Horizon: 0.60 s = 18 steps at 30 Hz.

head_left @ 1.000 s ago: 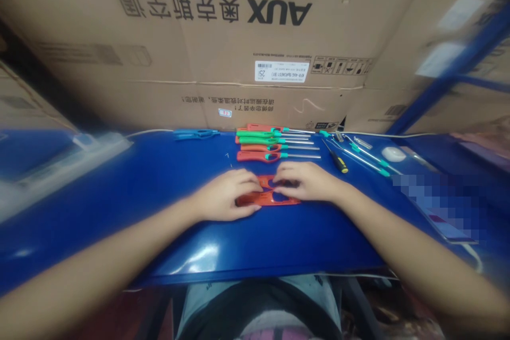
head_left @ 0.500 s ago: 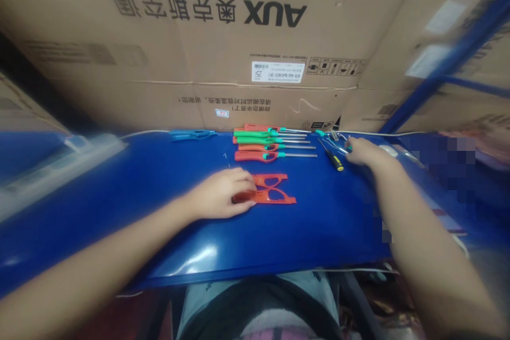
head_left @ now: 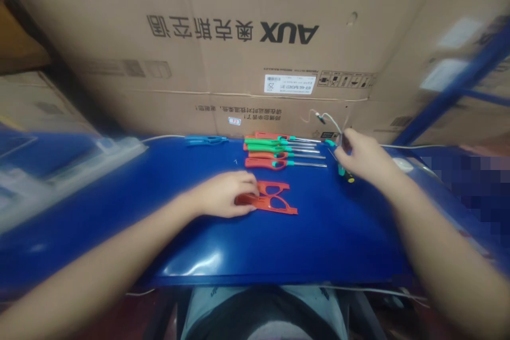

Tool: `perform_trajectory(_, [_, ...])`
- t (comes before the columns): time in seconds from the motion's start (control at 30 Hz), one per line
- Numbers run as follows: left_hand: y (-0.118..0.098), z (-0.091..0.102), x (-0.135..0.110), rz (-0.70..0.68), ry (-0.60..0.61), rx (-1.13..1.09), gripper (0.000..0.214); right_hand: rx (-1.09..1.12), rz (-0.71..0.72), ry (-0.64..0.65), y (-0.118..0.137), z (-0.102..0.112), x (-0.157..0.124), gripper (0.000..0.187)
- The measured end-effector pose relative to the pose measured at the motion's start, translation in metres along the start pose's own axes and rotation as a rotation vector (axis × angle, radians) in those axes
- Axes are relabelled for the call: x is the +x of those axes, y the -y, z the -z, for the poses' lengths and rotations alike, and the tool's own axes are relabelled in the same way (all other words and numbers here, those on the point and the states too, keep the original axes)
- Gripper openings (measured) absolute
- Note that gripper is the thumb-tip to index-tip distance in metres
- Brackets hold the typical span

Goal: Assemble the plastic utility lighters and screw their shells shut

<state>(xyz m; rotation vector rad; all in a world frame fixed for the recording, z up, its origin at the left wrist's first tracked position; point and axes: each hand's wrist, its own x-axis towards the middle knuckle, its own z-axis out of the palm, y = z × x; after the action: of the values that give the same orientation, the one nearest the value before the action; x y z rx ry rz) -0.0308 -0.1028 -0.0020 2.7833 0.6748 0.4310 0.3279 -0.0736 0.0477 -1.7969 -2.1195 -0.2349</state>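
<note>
Two orange plastic lighter casing halves (head_left: 283, 204) lie side by side on the table. My left hand (head_left: 229, 194) is closed around the left end of the nearer one, its fingers hiding that end. My right hand (head_left: 368, 158), fingers pinched, lifts a thin white wire (head_left: 330, 117) with a small dark tip. A teal piece (head_left: 341, 170) shows below its fingers, and whether it hangs from the wire I cannot tell. Beside that hand a screwdriver (head_left: 349, 177) with a black and yellow handle is partly hidden. Several assembled long-nosed lighters (head_left: 265, 163), orange and green, lie in a row behind.
Blue casing pieces (head_left: 205, 140) lie at the back left of the blue table (head_left: 311, 249). A large cardboard box (head_left: 223, 71) stands upright along the back edge. A blurred clear plastic tray (head_left: 99, 164) is on the left, and a round white object (head_left: 403, 164) on the right.
My right hand has raised the wire off the table, and it now shows against the cardboard. My left hand stays at the orange casing half. The view has shifted slightly.
</note>
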Motion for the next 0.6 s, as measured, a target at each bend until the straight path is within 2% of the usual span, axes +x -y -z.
perform_trajectory(0.07, [0.0, 0.002, -0.001, 0.015, 0.008, 0.005, 0.024, 0.049, 0.171, 0.016, 0.02, -0.004, -0.012, 0.016])
perform_trajectory(0.17, [0.0, 0.003, -0.001, 0.073, -0.006, -0.004, 0.031, 0.148, 0.374, -0.076, 0.041, -0.022, -0.03, 0.029])
perform_trajectory(0.23, [-0.001, -0.001, 0.001, 0.159, -0.088, -0.025, 0.032, 0.242, 0.414, -0.09, 0.049, -0.036, -0.039, 0.031])
perform_trajectory(0.3, [-0.001, -0.006, 0.003, 0.251, -0.222, -0.06, 0.029, 0.337, 0.453, -0.058, 0.054, -0.046, -0.045, 0.031])
perform_trajectory(0.4, [-0.002, -0.016, 0.006, 0.309, -0.351, -0.133, 0.032, 0.447, 0.453, -0.009, 0.058, -0.051, -0.051, 0.029])
perform_trajectory(0.53, [-0.007, -0.025, 0.01, 0.228, -0.333, -0.167, 0.038, 0.502, 0.517, 0.044, 0.062, -0.05, -0.055, 0.028])
perform_trajectory(0.6, [-0.01, -0.028, 0.012, 0.163, -0.31, -0.181, 0.032, 0.528, 0.537, 0.09, 0.064, -0.049, -0.056, 0.023])
